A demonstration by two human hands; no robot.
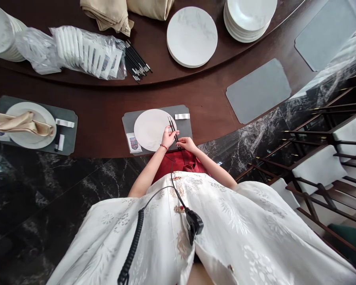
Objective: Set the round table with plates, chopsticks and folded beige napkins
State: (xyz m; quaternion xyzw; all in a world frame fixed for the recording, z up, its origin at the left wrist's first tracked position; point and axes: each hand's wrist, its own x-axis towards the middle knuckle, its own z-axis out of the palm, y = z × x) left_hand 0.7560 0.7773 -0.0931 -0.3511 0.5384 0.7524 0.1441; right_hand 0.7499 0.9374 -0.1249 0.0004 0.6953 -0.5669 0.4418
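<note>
Between the fingers of my left hand (pixel 168 137) is a pair of black chopsticks (pixel 171 124), tilted over the right rim of a white plate (pixel 148 128). My right hand (pixel 187 144) pinches the same chopsticks near their lower end, by the table's edge. Beneath the plate lies a grey placemat (pixel 158 112). A white chopstick rest (pixel 182 116) sits on the mat's upper right part, just beyond the hands. At its lower left corner is a white packet with a printed crest (pixel 133 143), beside the plate.
On the raised turntable (pixel 154 75) are more black chopsticks (pixel 136 61), plastic-wrapped white packets (pixel 87 51), stacked plates (pixel 192 36) and beige napkins (pixel 108 15). A laid setting with a folded napkin (pixel 25 126) is at left. A bare placemat (pixel 258 90) lies right; chairs (pixel 319 168) stand beyond.
</note>
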